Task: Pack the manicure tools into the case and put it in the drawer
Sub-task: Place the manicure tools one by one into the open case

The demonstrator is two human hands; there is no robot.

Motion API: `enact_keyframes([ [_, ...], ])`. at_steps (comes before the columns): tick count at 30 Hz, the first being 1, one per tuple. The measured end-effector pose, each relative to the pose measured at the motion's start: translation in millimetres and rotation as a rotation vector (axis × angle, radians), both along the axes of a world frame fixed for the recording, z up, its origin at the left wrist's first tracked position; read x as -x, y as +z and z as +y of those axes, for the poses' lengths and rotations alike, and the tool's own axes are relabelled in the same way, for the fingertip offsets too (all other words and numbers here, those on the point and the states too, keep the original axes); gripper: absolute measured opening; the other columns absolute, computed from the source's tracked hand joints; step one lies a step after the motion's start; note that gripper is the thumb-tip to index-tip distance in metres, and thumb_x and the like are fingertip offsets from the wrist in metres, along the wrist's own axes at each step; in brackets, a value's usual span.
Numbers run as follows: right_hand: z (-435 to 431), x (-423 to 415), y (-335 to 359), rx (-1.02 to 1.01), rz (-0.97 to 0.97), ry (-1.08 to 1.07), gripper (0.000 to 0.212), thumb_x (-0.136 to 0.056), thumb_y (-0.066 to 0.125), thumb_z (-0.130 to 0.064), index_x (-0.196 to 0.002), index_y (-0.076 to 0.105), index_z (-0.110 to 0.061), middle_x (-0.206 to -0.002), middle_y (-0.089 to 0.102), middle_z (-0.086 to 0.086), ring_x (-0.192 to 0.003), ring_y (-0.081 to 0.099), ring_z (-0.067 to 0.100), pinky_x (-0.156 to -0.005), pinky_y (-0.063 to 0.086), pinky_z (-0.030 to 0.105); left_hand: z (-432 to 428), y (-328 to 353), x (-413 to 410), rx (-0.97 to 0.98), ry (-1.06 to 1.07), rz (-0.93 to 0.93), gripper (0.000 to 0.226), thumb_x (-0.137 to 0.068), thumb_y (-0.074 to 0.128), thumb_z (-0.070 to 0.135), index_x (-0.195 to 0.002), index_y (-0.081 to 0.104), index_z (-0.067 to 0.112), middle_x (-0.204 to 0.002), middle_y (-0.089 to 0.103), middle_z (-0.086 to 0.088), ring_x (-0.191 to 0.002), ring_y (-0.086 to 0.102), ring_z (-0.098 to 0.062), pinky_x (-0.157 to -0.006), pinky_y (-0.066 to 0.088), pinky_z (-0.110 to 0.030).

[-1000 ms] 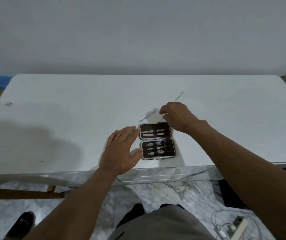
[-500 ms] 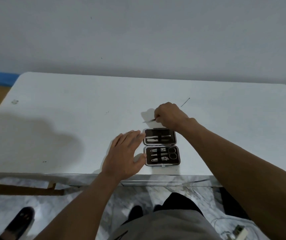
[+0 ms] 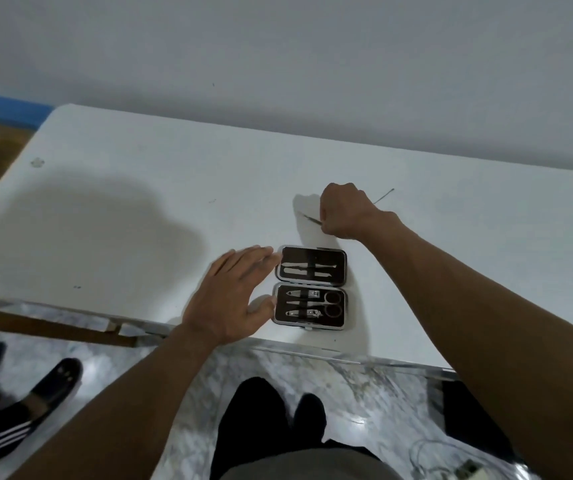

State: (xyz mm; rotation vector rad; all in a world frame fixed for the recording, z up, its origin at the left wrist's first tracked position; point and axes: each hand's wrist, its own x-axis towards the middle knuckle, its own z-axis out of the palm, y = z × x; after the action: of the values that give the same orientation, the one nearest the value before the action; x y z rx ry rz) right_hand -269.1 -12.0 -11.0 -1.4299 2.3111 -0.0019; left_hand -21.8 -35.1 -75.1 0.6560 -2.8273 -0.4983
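The manicure case point(image 3: 311, 287) lies open and flat near the front edge of the white table point(image 3: 139, 202), dark inside with a silver rim. Several metal tools sit in its straps, scissors and clippers in the near half. My left hand point(image 3: 233, 296) rests open against the case's left side, fingers spread. My right hand point(image 3: 345, 211) is just behind the case, closed on a thin metal tool point(image 3: 310, 218) whose tip sticks out to the left. A second thin metal tool point(image 3: 384, 196) lies on the table behind my right wrist.
A wall rises right behind the table. Below the front edge is marble floor with my legs point(image 3: 271, 420), another person's shoes point(image 3: 56, 379) at the left, and a cable with a small device point(image 3: 465, 471) at the lower right. No drawer is in view.
My right hand has closed on the thin tool that lay behind the case and lifted it off the table. My left hand has stayed beside the case. My head has tilted.
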Motion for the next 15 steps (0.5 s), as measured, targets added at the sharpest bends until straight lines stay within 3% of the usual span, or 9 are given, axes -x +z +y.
enact_keyframes([
  [3, 0.4, -1.2, -0.3, -0.009, -0.013, -0.042, 0.025, -0.071, 0.062, 0.004, -0.061, 0.043, -0.010, -0.064, 0.049, 0.008, -0.068, 0.055, 0.031, -0.054, 0.041, 0.028, -0.6, 0.9, -0.2, 0.010, -0.008, -0.010, 0.068, -0.082, 0.048, 0.045, -0.146, 0.039, 0.022, -0.148, 0.042, 0.003, -0.139, 0.035, -0.014, -0.116, 0.021, -0.036],
  [7, 4.5, -4.1, 2.5, -0.012, -0.057, -0.080, 0.040, -0.068, 0.068, 0.000, -0.058, 0.032, -0.014, -0.061, 0.040, 0.004, -0.064, 0.048, 0.027, -0.047, 0.032, 0.023, 0.4, 1.3, -0.1, 0.008, -0.009, -0.012, 0.069, -0.081, 0.050, 0.044, -0.146, 0.038, 0.023, -0.147, 0.043, 0.004, -0.138, 0.036, -0.014, -0.116, 0.019, -0.035],
  [12, 3.4, -11.0, 7.0, -0.040, -0.005, -0.086, 0.029, -0.070, 0.071, -0.004, -0.082, 0.046, -0.009, -0.068, 0.044, 0.003, -0.075, 0.054, 0.027, -0.058, 0.039, 0.029, -1.1, 0.9, -1.9, 0.000, -0.005, 0.003, 0.069, -0.081, 0.051, 0.044, -0.145, 0.039, 0.024, -0.148, 0.042, 0.006, -0.139, 0.034, -0.012, -0.116, 0.021, -0.037],
  [15, -0.4, -16.1, 7.7, -0.054, 0.038, -0.091, 0.029, -0.073, 0.068, -0.002, -0.068, 0.041, -0.009, -0.064, 0.043, 0.004, -0.073, 0.054, 0.028, -0.062, 0.041, 0.029, -2.2, -0.8, -2.5, 0.004, -0.008, 0.025, 0.067, -0.081, 0.050, 0.045, -0.145, 0.040, 0.024, -0.148, 0.043, 0.006, -0.138, 0.035, -0.012, -0.116, 0.022, -0.038],
])
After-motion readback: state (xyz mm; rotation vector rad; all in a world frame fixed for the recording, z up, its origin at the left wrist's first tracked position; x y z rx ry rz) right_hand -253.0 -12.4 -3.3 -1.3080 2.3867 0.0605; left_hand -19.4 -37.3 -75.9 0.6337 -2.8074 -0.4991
